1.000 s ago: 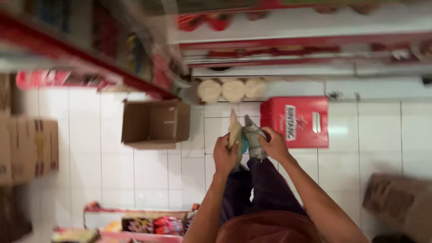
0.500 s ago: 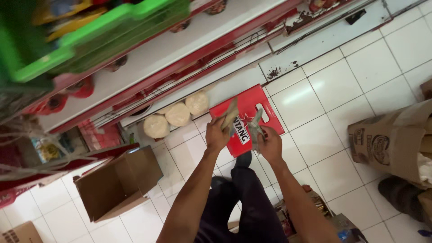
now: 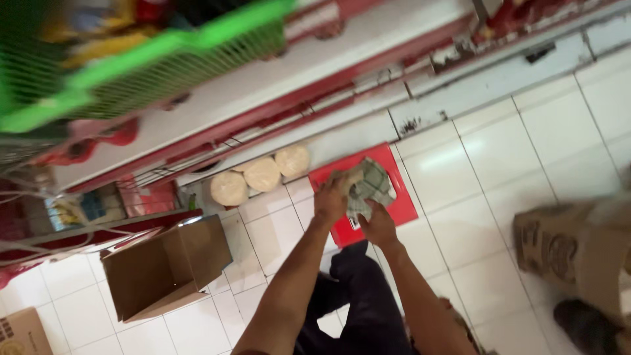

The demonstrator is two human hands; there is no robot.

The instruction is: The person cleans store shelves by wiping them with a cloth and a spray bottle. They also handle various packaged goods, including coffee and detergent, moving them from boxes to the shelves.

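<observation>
A crumpled checked cloth [image 3: 368, 187] is held between both hands — the left hand [image 3: 330, 198] closed on its upper edge, the right hand [image 3: 377, 225] gripping from below — above a red crate [image 3: 401, 197] on the floor. Handling seems mid-way; a firm two-handed hold is called for. Three round discs [image 3: 261, 173] and one open cardboard box [image 3: 164, 266] are counted.

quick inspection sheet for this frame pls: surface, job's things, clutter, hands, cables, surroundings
Surface: white tiled floor, blurred.
Job's things: crumpled checked cloth or paper bundle, held in both hands.
Clutter: open brown box; red crate; three round tan packs; printed carton.
Hands: left hand and right hand grip the bundle.
Cables: nothing seen.
Surroundings: red-and-white shelving; green basket.
</observation>
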